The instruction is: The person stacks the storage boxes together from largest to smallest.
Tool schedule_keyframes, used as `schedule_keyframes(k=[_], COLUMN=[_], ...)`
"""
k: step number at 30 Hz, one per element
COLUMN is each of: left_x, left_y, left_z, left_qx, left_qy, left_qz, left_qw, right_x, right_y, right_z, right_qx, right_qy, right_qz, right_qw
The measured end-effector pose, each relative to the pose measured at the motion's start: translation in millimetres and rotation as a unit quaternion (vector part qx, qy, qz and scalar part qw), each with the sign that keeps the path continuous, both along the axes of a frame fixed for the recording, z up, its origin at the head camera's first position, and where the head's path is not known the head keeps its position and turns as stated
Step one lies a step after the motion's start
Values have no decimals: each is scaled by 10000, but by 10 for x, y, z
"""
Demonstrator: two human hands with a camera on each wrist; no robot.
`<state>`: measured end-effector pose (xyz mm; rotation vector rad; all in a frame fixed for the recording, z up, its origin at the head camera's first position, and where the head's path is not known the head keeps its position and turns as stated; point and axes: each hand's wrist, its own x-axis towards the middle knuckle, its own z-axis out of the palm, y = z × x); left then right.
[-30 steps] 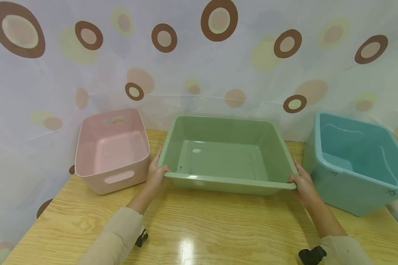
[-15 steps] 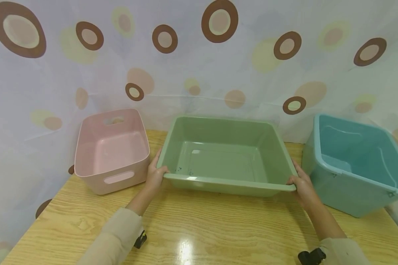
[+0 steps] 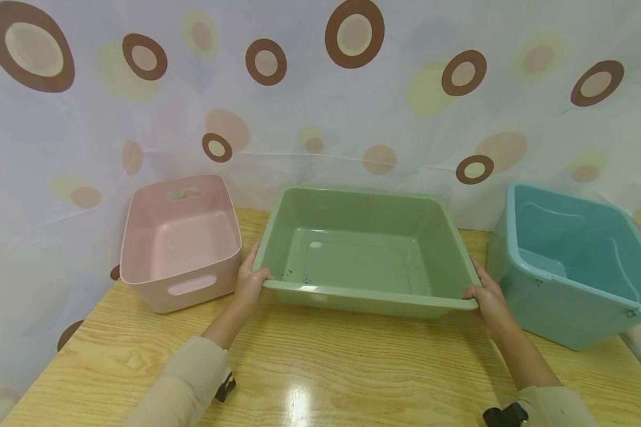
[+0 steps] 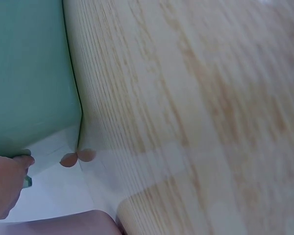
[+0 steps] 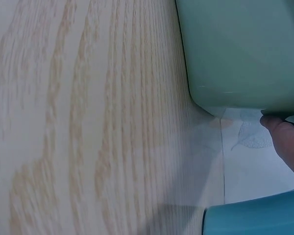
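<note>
A wide, shallow green plastic tub (image 3: pixel 352 255) sits in the middle of the wooden table, its inside holding only a few small dark marks near the front left corner. My left hand (image 3: pixel 250 284) grips its rim at the front left corner, thumb over the edge. At the front right corner my right hand (image 3: pixel 488 299) holds the rim the same way. Both wrist views show the tub's outer wall, with the left hand (image 4: pixel 7 181) and the right hand (image 5: pixel 286 142) at its rim; the fingers beneath are mostly hidden.
Left of the tub stands a pink basket (image 3: pixel 192 287) with handle slots, close to my left hand. On the right is a taller blue-green bin (image 3: pixel 571 308), near my right hand. A patterned cloth (image 3: pixel 310 107) hangs behind the wooden table (image 3: pixel 352 367).
</note>
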<state>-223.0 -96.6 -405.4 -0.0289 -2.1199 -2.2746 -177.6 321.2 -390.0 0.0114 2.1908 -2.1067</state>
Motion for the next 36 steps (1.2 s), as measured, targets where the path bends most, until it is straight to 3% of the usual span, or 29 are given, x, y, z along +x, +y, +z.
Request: schedule_keyframes(k=[14,36], left_x=[49,78], left_y=[-12,-7], left_z=[19,27], left_qx=[108,-106], left_qy=[9,70], left_qz=[-5,-2], left_qw=[9999,9999], right_x=[20,73], right_y=[-17,-18], right_z=[-16,2], right_qx=[-133,33], right_qy=[40,-27], right_qz=[-5,-59], right_qw=[9999,10000])
